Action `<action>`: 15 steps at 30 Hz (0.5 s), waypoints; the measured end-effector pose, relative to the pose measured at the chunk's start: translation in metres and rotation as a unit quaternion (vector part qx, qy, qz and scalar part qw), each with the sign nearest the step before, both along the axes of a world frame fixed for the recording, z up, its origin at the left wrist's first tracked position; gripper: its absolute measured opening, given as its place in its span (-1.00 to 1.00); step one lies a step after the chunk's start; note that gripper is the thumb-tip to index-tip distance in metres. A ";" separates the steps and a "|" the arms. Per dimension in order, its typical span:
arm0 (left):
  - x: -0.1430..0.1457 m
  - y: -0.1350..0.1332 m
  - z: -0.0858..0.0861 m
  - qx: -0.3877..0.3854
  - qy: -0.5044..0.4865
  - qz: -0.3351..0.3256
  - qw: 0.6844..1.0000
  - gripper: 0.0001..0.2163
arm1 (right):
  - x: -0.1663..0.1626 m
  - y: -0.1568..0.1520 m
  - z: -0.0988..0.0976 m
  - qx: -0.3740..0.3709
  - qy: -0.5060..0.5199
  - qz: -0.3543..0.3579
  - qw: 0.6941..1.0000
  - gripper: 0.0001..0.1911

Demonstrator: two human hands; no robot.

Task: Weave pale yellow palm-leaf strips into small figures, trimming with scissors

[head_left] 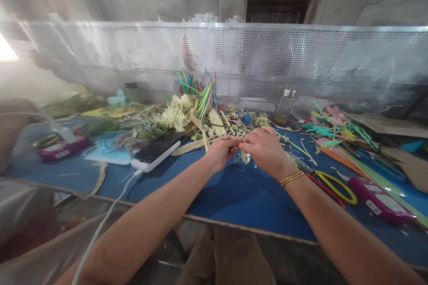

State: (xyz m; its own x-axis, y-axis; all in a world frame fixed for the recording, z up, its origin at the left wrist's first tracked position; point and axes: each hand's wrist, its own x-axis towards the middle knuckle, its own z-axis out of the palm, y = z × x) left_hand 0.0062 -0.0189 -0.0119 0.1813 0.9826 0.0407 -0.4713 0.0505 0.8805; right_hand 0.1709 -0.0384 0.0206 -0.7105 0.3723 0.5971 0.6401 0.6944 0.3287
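My left hand and my right hand meet over the middle of the blue table, fingertips pinched together. Whatever lies between the fingers is too small or hidden to name. A gold chain bracelet circles my right wrist. Just beyond both hands spreads a heap of pale dried husks and stems. Small white bits show right below the fingertips. Beside my right wrist lie a yellow-handled tool and a red handle.
A dark-topped white device with a white cable lies left. Purple boxes sit at both sides. Coloured thin tubes stand behind the heap, near a bottle. A perforated metal screen closes off the back. Another person's leg shows left.
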 end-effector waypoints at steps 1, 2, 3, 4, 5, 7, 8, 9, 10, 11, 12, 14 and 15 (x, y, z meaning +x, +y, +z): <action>0.000 0.000 0.000 0.002 0.011 0.005 1.000 -0.88 | 0.000 0.000 0.000 -0.004 -0.005 0.000 1.000 -0.81; 0.000 0.000 0.000 0.003 0.021 0.010 1.000 -0.88 | 0.000 0.000 0.001 -0.012 -0.004 0.000 1.000 -0.82; 0.000 -0.001 0.001 0.006 0.030 0.012 0.999 -0.88 | 0.000 0.001 0.001 -0.026 0.003 0.002 1.000 -0.82; 0.000 -0.001 0.001 0.010 0.036 0.015 0.999 -0.87 | 0.000 0.001 0.001 -0.043 0.018 0.007 0.999 -0.84; 0.001 -0.001 0.001 0.014 0.040 0.015 0.999 -0.86 | 0.001 0.003 0.000 -0.065 0.040 0.016 0.997 -0.85; 0.001 -0.002 0.001 0.021 0.042 0.014 0.999 -0.84 | 0.002 0.006 -0.001 -0.109 0.101 0.039 0.988 -0.87; 0.001 -0.001 0.001 0.021 0.042 0.017 0.999 -0.83 | 0.002 0.007 -0.003 -0.129 0.138 0.049 0.981 -0.87; 0.001 -0.001 0.001 0.020 0.041 0.023 0.999 -0.81 | 0.003 0.009 -0.004 -0.147 0.177 0.057 0.972 -0.87; 0.000 0.000 0.001 0.020 0.040 0.029 0.999 -0.81 | 0.003 0.010 -0.006 -0.164 0.217 0.062 0.960 -0.87; 0.000 0.001 0.000 0.022 0.038 0.033 0.998 -0.80 | 0.003 0.011 -0.009 -0.181 0.258 0.065 0.947 -0.86; 0.000 0.002 -0.001 0.028 0.039 0.036 0.998 -0.80 | 0.002 0.012 -0.011 -0.198 0.297 0.067 0.932 -0.86; -0.001 0.003 -0.004 0.055 0.053 0.038 0.996 -0.80 | 0.001 0.013 -0.014 -0.221 0.361 0.068 0.904 -0.85; -0.001 0.003 -0.004 0.075 0.065 0.037 0.994 -0.80 | 0.001 0.014 -0.016 -0.222 0.382 0.066 0.894 -0.85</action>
